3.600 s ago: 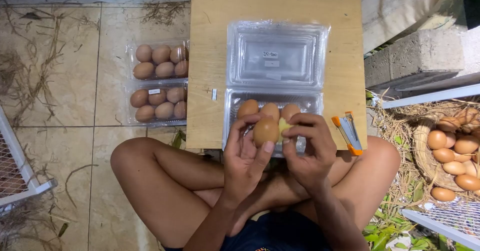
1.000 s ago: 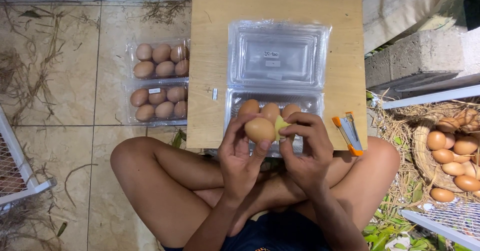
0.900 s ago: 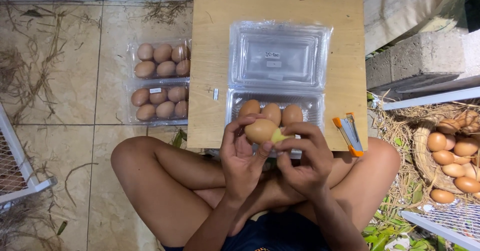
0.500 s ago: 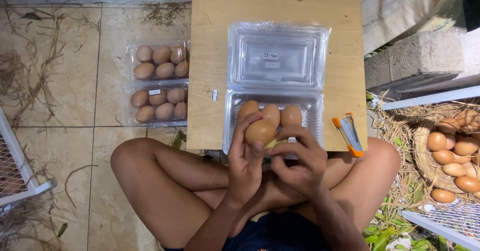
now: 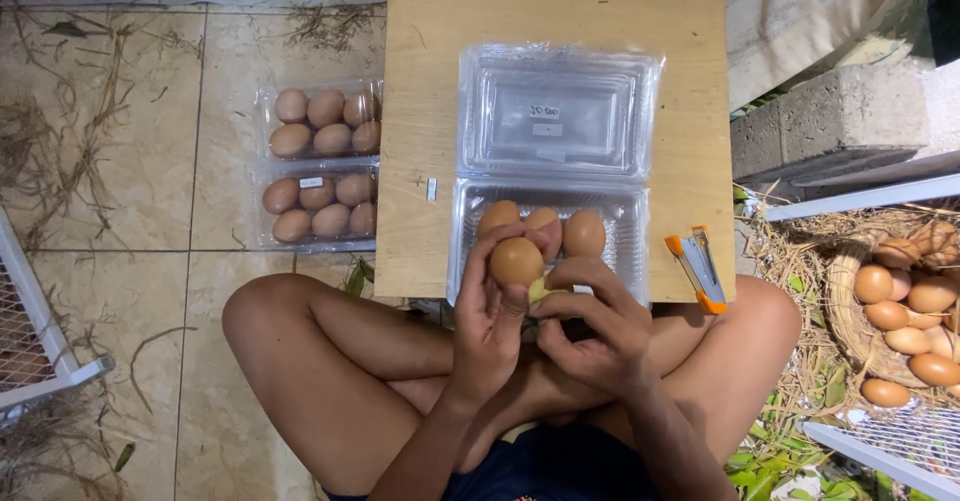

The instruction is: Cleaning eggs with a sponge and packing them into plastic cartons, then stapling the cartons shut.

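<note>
Wire mesh (image 5: 30,331) of a cage edges the far left of the view, at about nine o'clock from the hands, over a tiled floor (image 5: 140,181) strewn with dry straw. Two filled clear packs of brown eggs (image 5: 320,166) lie on the tiles at about ten o'clock, just beside the low wooden table (image 5: 560,11). On the table an open clear plastic egg tray (image 5: 555,161) sits with its lid folded back toward twelve o'clock; three brown eggs (image 5: 545,226) fill its far row, and the near cells look free, though the hands cover most of them. The left hand (image 5: 490,326) holds a brown egg (image 5: 516,260) pinched between thumb and fingertips, raised just above the tray's near edge. The right hand (image 5: 590,326) is curled beside it, fingers pressing a small yellowish scrap (image 5: 540,289) against the egg's underside, apparently a cloth or sponge, though it is too hidden to tell. The step in hand looks like wiping this egg clean before it is packed; the next move would call for a light grip and setting the egg down into a free cell of the near row without knocking its neighbours. An orange and grey stapler (image 5: 697,267) lies on the table at two o'clock, and a straw-lined basket of loose eggs (image 5: 905,306) sits at three o'clock.
</note>
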